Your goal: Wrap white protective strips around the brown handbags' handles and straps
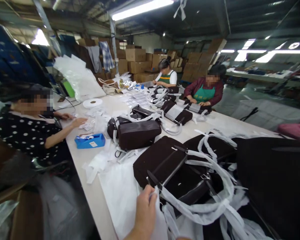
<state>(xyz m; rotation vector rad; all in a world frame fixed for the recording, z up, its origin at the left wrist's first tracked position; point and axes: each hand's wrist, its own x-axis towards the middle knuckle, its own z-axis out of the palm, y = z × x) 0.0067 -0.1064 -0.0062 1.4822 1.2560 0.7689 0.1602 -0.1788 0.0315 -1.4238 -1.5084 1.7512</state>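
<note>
My left hand (146,206) reaches in from the bottom, thumb and fingers pinched on the edge of a thin white sheet (161,216). Just beyond the fingertips lies a dark brown handbag (157,156), its handle (197,213) wrapped in white padding. Against it rests another dark handbag (187,183), partly covered by the wrapped handles. Only a sliver of skin, likely my right hand (183,238), shows at the bottom edge; its fingers are hidden. White sheeting (120,190) lies on the table to the left of my left hand.
A large dark bag (272,180) fills the right side. More dark bags (140,133) stand up the table (83,166). A blue tray (90,141) and tape roll (92,103) lie left. One person (27,130) sits left; two others (205,90) work at the far side.
</note>
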